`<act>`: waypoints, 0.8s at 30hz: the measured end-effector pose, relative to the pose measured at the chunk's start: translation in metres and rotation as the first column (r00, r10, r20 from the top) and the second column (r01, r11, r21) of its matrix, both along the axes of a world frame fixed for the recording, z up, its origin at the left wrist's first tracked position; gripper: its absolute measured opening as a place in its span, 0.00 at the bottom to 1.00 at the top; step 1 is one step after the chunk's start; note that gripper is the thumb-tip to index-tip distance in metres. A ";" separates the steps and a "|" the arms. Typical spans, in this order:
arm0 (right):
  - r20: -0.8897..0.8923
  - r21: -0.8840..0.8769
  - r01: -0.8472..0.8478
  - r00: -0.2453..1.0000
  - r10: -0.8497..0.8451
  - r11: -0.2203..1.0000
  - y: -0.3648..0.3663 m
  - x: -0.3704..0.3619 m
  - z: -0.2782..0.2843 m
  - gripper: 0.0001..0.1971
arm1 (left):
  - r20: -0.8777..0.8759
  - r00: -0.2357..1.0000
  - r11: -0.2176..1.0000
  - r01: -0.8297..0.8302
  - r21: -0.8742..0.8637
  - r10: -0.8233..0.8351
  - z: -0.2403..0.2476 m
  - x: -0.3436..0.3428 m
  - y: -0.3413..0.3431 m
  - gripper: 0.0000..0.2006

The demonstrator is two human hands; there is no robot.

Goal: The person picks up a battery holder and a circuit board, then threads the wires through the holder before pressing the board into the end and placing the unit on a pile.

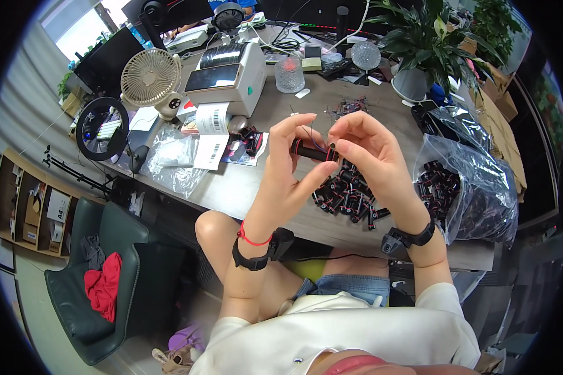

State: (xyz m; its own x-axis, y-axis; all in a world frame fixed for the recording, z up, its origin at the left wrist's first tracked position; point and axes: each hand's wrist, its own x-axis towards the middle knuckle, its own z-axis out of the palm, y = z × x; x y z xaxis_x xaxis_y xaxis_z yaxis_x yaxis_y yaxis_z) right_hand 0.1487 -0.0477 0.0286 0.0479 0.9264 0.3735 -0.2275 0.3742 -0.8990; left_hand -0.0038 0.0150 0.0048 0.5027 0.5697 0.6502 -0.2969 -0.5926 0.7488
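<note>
Above the desk I hold a small black cylinder with red rings (309,151), which looks like a mini flashlight. My left hand (283,172) has its fingers and thumb closed round it. At the cylinder's right end, my right hand (374,155) pinches with thumb and fingertips; a thin dark cord seems to run there, too small to make out well. Below my hands lies a pile of similar black and red cylinders (347,195). Behind them is a tangle of thin dark cords (354,106).
A clear plastic bag (481,194) with more black pieces lies right of the pile. Leftward are a label printer (247,81), printed labels (211,150), another clear bag (169,156), a fan (150,78) and a ring light (84,134). A potted plant (412,81) stands far right.
</note>
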 end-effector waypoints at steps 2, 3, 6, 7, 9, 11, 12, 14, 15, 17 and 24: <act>0.034 -0.052 -0.100 0.994 0.102 0.994 -0.002 0.004 0.005 0.05 | 0.038 0.992 0.987 0.120 -0.104 -0.117 0.004 -0.004 -0.001 0.32; 0.034 -0.053 -0.102 0.994 0.104 0.993 -0.002 0.005 0.004 0.05 | 0.038 0.993 0.987 0.119 -0.105 -0.115 0.006 -0.006 -0.001 0.32; 0.015 0.025 -0.227 0.974 0.226 0.974 0.000 0.005 -0.002 0.06 | 0.062 0.964 0.937 0.267 -0.226 -0.260 0.010 -0.012 -0.002 0.33; 0.014 0.023 -0.228 0.974 0.228 0.973 0.001 0.006 -0.003 0.06 | 0.062 0.964 0.937 0.266 -0.228 -0.258 0.010 -0.014 -0.002 0.33; 0.021 0.073 -0.263 0.965 0.262 0.962 0.003 0.007 -0.005 0.05 | 0.092 0.939 0.906 0.344 -0.247 -0.332 0.011 -0.015 -0.001 0.34; 0.025 0.096 -0.280 0.960 0.279 0.955 0.003 0.007 -0.006 0.05 | 0.109 0.924 0.887 0.383 -0.258 -0.367 0.012 -0.014 -0.002 0.34; 0.051 0.107 -0.247 0.969 0.243 0.963 0.002 0.007 -0.005 0.04 | 0.101 0.941 0.902 0.339 -0.269 -0.324 0.013 -0.012 -0.005 0.35; 0.099 0.131 -0.186 0.980 0.174 0.974 0.002 0.004 -0.005 0.03 | 0.082 0.969 0.925 0.246 -0.290 -0.232 0.016 -0.009 -0.010 0.37; 0.097 0.128 -0.186 0.980 0.175 0.974 0.003 0.003 -0.006 0.03 | 0.082 0.970 0.924 0.245 -0.294 -0.231 0.016 -0.008 -0.012 0.37; 0.210 0.216 -0.116 0.975 0.070 0.969 0.003 0.001 -0.007 0.03 | 0.108 0.976 0.946 0.212 -0.244 -0.191 0.015 -0.005 -0.015 0.36; 0.241 0.253 -0.067 0.970 0.004 0.965 -0.003 0.001 -0.001 0.04 | 0.155 0.978 0.985 0.154 -0.083 -0.140 0.010 -0.005 -0.014 0.34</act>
